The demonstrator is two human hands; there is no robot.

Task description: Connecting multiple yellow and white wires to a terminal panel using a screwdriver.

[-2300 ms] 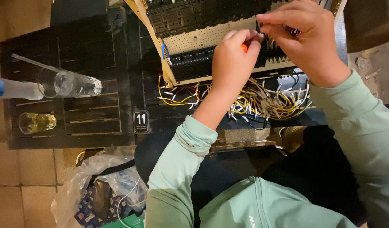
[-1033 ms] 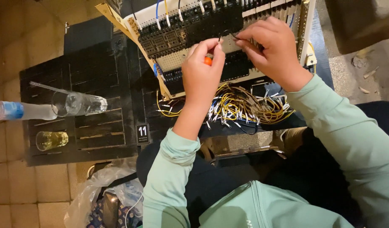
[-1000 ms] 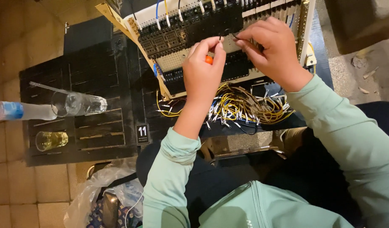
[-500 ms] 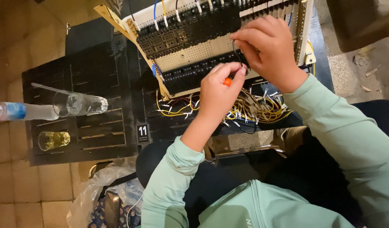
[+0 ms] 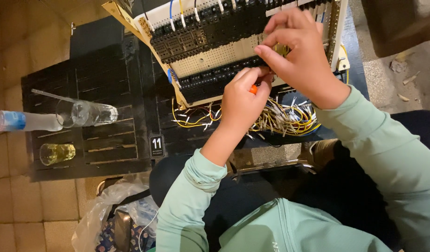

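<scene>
The left hand (image 5: 240, 100) is curled into a fist around an orange-handled tool (image 5: 253, 89), its tip hidden behind the fingers, pressed up against the lower edge of the wiring panel (image 5: 210, 56). The right hand (image 5: 301, 58) arches over the panel's right side, fingertips pinched narrow on something I cannot make out. A tangle of yellow and white wires (image 5: 280, 119) spills below the panel. A lying plastic bottle (image 5: 24, 121) sits at the black table's (image 5: 107, 93) left edge.

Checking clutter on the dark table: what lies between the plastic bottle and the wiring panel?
Head view: a clear drinking glass with a straw lies between the plastic bottle and the wiring panel; beyond it, bare dark table.
</scene>
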